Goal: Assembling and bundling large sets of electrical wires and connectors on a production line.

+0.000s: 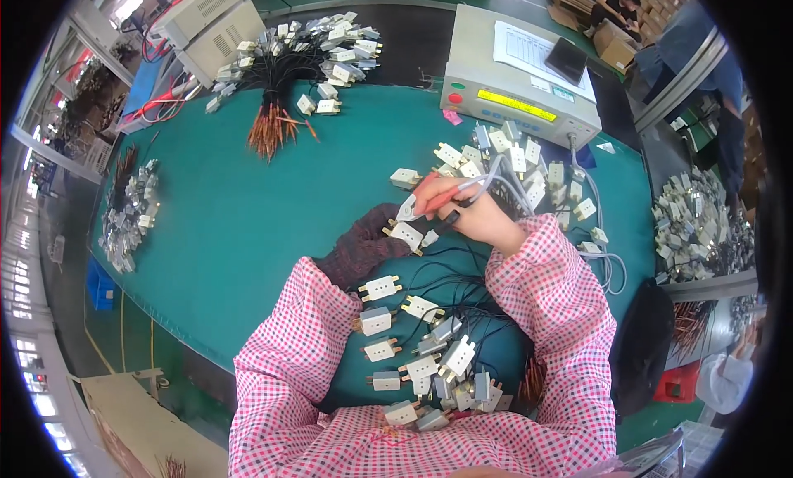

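My left hand, in a dark knitted glove, is closed on a small white plug block with brass tabs at its ends. My bare right hand grips a red-handled test clip, whose pale tip is at the block's upper edge; whether it touches cannot be made out. Grey cable runs from behind the right hand. Below the hands, loose white and grey plug blocks with black wires lie near my body. More plug blocks are heaped beyond my right hand.
A tester box with a lit yellow display, a paper sheet and a dark phone stands at the back right. Wired blocks are bundled at the back, others at the green table's left edge. Another person is far right.
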`<state>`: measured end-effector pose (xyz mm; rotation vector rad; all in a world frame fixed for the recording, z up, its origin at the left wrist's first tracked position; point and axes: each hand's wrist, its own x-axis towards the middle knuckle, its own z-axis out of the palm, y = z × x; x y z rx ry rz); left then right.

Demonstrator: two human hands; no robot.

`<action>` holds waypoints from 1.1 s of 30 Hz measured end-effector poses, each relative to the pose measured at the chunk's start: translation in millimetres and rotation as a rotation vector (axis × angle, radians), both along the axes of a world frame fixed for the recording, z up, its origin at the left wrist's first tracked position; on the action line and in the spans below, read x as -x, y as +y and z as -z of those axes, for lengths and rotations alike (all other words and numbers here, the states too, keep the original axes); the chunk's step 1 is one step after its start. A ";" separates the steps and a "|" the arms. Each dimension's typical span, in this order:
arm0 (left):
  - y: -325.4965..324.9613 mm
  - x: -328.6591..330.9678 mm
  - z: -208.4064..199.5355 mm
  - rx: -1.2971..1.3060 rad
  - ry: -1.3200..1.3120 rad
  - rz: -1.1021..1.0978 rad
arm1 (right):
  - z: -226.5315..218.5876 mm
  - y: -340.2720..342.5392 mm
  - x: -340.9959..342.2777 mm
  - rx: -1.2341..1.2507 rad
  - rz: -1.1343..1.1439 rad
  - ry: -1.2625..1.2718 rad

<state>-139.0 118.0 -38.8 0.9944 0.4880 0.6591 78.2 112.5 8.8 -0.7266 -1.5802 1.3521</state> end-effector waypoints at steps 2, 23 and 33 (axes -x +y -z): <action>0.2 -0.6 1.7 0.026 0.021 0.006 | -5.5 -1.3 0.9 -0.011 -0.006 0.008; -10.1 0.8 -22.5 0.008 -0.055 0.005 | -5.8 -5.1 10.0 0.105 0.054 0.079; -7.4 8.7 -77.9 -0.491 0.123 0.426 | 6.6 11.0 -26.7 0.248 0.246 0.512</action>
